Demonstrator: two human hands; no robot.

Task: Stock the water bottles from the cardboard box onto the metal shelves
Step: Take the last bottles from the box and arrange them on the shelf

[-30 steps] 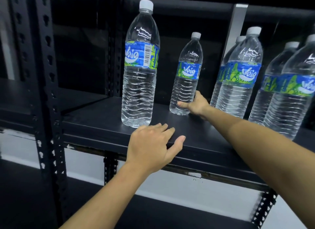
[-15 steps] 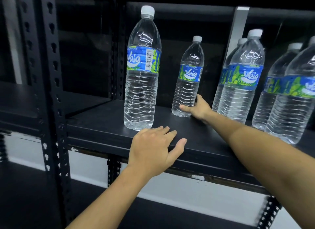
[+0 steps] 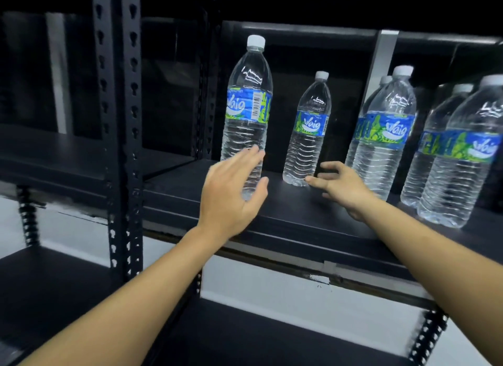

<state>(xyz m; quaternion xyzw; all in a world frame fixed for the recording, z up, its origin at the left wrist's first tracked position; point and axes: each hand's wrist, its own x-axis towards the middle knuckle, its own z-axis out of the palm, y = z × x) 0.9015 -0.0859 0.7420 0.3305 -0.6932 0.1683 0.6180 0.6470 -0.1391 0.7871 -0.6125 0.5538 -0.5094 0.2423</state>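
Note:
Clear water bottles with blue-green labels and white caps stand upright on the black metal shelf. The front bottle is nearest the shelf's left end. My left hand hovers open in front of its lower part, fingers spread, holding nothing. A second bottle stands further back. My right hand is open just to the right of its base, fingertips close to it, not gripping. Several more bottles stand at the right. The cardboard box is out of view.
A perforated black upright post stands left of the shelf. A lower black shelf lies below, another shelf bay to the left. A grey vertical strip shows behind the bottles. White floor shows beneath.
My right hand has let go of the back bottle and drawn away from it, fingers spread. My left hand has risen from the shelf edge to the front bottle's lower part.

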